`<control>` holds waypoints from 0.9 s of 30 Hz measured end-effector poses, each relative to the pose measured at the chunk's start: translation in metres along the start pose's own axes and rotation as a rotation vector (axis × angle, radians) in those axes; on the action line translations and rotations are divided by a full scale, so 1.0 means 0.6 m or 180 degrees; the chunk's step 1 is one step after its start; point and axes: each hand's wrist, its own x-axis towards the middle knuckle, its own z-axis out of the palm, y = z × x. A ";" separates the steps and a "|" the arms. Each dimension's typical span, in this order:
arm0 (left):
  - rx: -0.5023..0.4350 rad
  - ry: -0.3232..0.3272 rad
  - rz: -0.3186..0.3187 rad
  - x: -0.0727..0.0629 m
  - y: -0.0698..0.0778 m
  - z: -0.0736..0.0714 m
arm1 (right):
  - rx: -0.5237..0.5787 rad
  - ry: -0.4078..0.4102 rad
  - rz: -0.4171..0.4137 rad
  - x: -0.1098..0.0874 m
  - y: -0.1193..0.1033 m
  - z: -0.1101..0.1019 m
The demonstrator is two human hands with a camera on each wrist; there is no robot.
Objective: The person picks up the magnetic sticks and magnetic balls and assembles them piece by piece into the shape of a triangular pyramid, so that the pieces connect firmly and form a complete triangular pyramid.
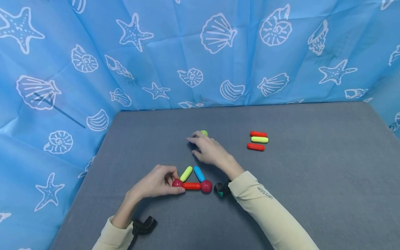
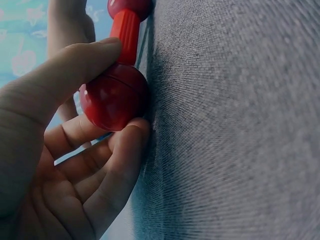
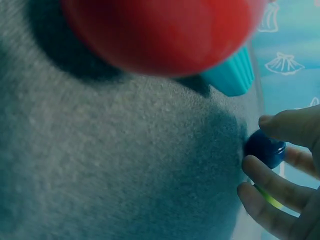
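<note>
My left hand (image 1: 160, 180) pinches a dark red ball (image 2: 115, 97) between thumb and fingers. A red rod (image 1: 192, 186) joins this ball to a second red ball (image 1: 206, 186). A yellow-green rod (image 1: 186, 174) slants up from the held ball, and a blue rod (image 1: 199, 173) slants up from the other. Farther back, my right hand (image 1: 207, 149) has its thumb and fingers around a dark blue ball (image 3: 265, 149), mostly hidden by the fingers in the head view. A light green ball (image 1: 204, 133) shows just behind that hand.
Two red rods and a yellow-green rod (image 1: 259, 139) lie side by side on the grey tabletop (image 1: 312, 173), right of my right hand. A blue curtain (image 1: 175, 45) with white shell drawings hangs behind the table and along its left side.
</note>
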 end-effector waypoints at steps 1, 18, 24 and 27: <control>-0.0006 -0.0002 0.0005 0.000 0.000 0.000 | -0.0007 0.0007 -0.0007 -0.001 -0.001 0.000; -0.0012 0.0015 0.0019 0.001 -0.001 0.004 | 0.0123 -0.0027 0.0159 -0.023 0.013 -0.001; -0.0015 0.0079 0.0022 0.002 0.002 0.008 | 0.0208 0.0022 0.0044 -0.041 0.026 -0.003; -0.0019 0.0130 0.0035 0.005 0.005 0.011 | 0.0261 0.0035 -0.0034 -0.051 0.034 -0.007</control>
